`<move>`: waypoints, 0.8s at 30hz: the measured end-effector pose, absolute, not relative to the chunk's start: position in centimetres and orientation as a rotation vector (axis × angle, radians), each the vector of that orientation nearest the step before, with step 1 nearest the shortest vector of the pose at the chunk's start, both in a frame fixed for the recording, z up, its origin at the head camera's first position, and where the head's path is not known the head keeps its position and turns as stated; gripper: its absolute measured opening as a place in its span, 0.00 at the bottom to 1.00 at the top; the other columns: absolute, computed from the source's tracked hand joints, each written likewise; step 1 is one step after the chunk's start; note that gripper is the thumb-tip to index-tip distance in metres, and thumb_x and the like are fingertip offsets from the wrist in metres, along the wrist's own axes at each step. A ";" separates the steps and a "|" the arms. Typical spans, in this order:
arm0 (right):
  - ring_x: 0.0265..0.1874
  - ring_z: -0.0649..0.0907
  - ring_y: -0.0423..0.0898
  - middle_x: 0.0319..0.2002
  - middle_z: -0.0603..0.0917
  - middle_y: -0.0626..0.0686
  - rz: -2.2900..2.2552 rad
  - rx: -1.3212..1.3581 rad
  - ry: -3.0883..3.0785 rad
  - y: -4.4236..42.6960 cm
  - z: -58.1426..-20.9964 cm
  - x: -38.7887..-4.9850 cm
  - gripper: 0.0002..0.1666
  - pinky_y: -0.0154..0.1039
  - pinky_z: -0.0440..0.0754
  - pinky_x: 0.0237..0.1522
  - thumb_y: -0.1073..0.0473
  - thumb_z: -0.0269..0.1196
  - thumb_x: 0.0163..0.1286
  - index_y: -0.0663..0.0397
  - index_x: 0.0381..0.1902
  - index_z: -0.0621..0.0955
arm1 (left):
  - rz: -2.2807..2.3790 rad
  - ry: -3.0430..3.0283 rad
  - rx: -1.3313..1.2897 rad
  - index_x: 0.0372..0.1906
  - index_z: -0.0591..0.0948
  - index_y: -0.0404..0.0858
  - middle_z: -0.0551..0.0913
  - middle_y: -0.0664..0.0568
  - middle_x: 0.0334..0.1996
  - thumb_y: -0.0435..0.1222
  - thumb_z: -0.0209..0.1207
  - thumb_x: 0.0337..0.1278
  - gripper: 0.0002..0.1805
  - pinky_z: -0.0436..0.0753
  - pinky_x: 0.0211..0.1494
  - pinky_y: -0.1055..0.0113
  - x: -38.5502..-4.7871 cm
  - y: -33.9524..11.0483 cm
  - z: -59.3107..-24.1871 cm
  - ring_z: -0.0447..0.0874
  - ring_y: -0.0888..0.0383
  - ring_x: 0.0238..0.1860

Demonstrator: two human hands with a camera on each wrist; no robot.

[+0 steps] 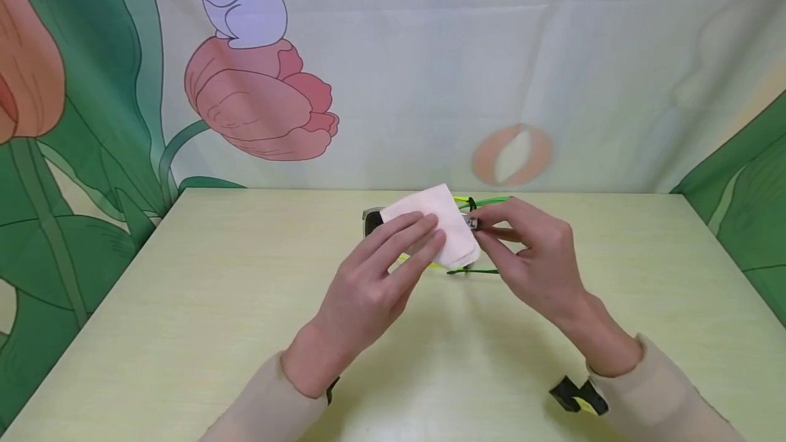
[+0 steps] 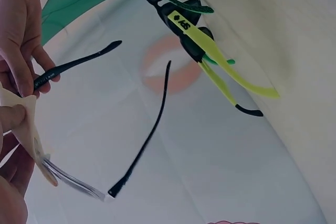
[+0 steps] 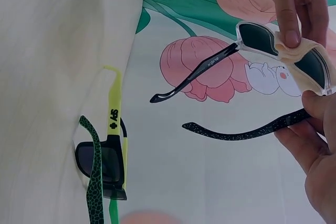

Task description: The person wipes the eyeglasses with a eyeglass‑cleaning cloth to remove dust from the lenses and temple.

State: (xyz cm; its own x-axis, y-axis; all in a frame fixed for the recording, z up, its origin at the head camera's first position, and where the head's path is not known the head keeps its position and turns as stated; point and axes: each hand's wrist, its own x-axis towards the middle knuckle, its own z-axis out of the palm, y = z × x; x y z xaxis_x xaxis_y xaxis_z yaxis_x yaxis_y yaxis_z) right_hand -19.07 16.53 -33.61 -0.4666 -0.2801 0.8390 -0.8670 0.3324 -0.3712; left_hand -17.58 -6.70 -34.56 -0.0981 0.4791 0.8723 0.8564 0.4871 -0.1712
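Over the table, both hands hold a pair of sunglasses [image 3: 257, 39] with a clear frame, dark lenses and black speckled temples, unfolded. My left hand [image 1: 368, 285] pinches a pale folded cloth [image 1: 453, 227] around the front of the frame. In the right wrist view, the left thumb lies on the cloth near the bridge, and the cloth also shows behind the other lens. My right hand [image 1: 540, 258] pinches the frame's right end near the hinge, with thumb and fingers by the temple [image 3: 247, 132]. From the head camera, the cloth and left fingers hide most of the front.
Beyond the hands, sunglasses with yellow temples [image 2: 205, 40] and sunglasses with green temples [image 3: 95, 177] lie close together on the light wooden table [image 1: 202, 292]. A printed curtain [image 1: 399, 87] hangs at the table's back edge.
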 end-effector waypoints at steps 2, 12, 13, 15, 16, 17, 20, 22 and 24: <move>0.36 0.89 0.49 0.38 0.88 0.56 1.120 1.013 -1.915 16.4 -33.7 -19.0 0.18 0.37 0.88 0.41 0.84 0.71 0.52 0.68 0.40 0.85 | -0.448 -1.719 -1.150 0.55 0.84 0.29 0.84 0.39 0.56 0.20 0.65 0.60 0.18 0.77 0.66 0.61 -17.5 -6.4 -34.5 0.83 0.45 0.58; 0.35 0.89 0.50 0.38 0.88 0.54 1.090 1.003 -1.897 16.3 -33.4 -18.6 0.19 0.37 0.88 0.40 0.84 0.70 0.52 0.65 0.41 0.86 | -0.416 -1.698 -1.154 0.54 0.86 0.31 0.85 0.41 0.55 0.21 0.64 0.62 0.16 0.77 0.66 0.63 -17.0 -5.8 -34.1 0.83 0.47 0.58; 0.35 0.89 0.49 0.38 0.88 0.54 1.096 0.999 -1.896 16.3 -33.4 -18.6 0.19 0.36 0.88 0.40 0.84 0.70 0.52 0.65 0.41 0.86 | -0.419 -1.699 -1.151 0.54 0.86 0.31 0.85 0.41 0.55 0.21 0.64 0.62 0.16 0.77 0.66 0.63 -17.0 -5.8 -34.1 0.83 0.47 0.58; 0.35 0.88 0.48 0.38 0.88 0.54 1.110 0.992 -1.890 16.4 -33.4 -18.5 0.19 0.36 0.88 0.40 0.84 0.70 0.52 0.66 0.41 0.86 | -0.429 -1.705 -1.144 0.54 0.86 0.31 0.85 0.41 0.55 0.22 0.65 0.62 0.15 0.77 0.66 0.63 -17.1 -5.8 -34.0 0.84 0.47 0.57; 0.35 0.88 0.47 0.38 0.88 0.54 1.117 0.990 -1.887 16.4 -33.4 -18.5 0.19 0.36 0.88 0.40 0.84 0.71 0.53 0.66 0.41 0.86 | -0.438 -1.707 -1.140 0.53 0.86 0.30 0.85 0.41 0.55 0.22 0.65 0.62 0.15 0.77 0.66 0.63 -17.1 -5.8 -34.0 0.84 0.47 0.57; 0.36 0.88 0.46 0.38 0.88 0.54 1.126 0.986 -1.884 16.5 -33.4 -18.4 0.18 0.37 0.88 0.40 0.84 0.71 0.53 0.67 0.41 0.86 | -0.450 -1.711 -1.137 0.53 0.86 0.30 0.85 0.41 0.54 0.22 0.66 0.62 0.15 0.77 0.66 0.63 -17.1 -5.9 -34.0 0.84 0.47 0.57; 0.36 0.87 0.44 0.38 0.88 0.54 1.132 0.960 -1.882 16.7 -33.4 -18.3 0.18 0.36 0.88 0.40 0.83 0.72 0.52 0.67 0.40 0.86 | -0.486 -1.729 -1.130 0.54 0.85 0.30 0.85 0.41 0.55 0.21 0.68 0.58 0.18 0.78 0.65 0.62 -17.2 -6.0 -34.0 0.83 0.47 0.57; 0.36 0.88 0.43 0.38 0.88 0.54 1.141 0.936 -1.884 16.8 -33.4 -18.2 0.18 0.35 0.88 0.38 0.83 0.73 0.52 0.67 0.40 0.86 | -0.504 -1.751 -1.120 0.55 0.85 0.29 0.84 0.40 0.55 0.20 0.69 0.55 0.20 0.78 0.65 0.62 -17.2 -6.2 -34.0 0.83 0.46 0.58; 0.35 0.87 0.42 0.38 0.88 0.53 1.147 0.904 -1.894 16.8 -33.4 -18.0 0.18 0.33 0.88 0.37 0.83 0.73 0.52 0.66 0.40 0.86 | -0.516 -1.777 -1.106 0.55 0.84 0.29 0.84 0.40 0.55 0.19 0.71 0.51 0.23 0.78 0.65 0.61 -17.2 -6.5 -34.1 0.83 0.46 0.58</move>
State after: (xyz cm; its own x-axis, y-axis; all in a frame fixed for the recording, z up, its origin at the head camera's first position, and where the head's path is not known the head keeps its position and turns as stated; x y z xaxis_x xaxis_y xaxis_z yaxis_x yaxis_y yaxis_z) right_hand -18.04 16.78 -33.38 -0.4844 -0.1912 0.8537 -0.8452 0.3541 -0.4003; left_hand -17.25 -6.50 -34.10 -0.1433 0.4564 0.8781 0.8559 0.5027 -0.1216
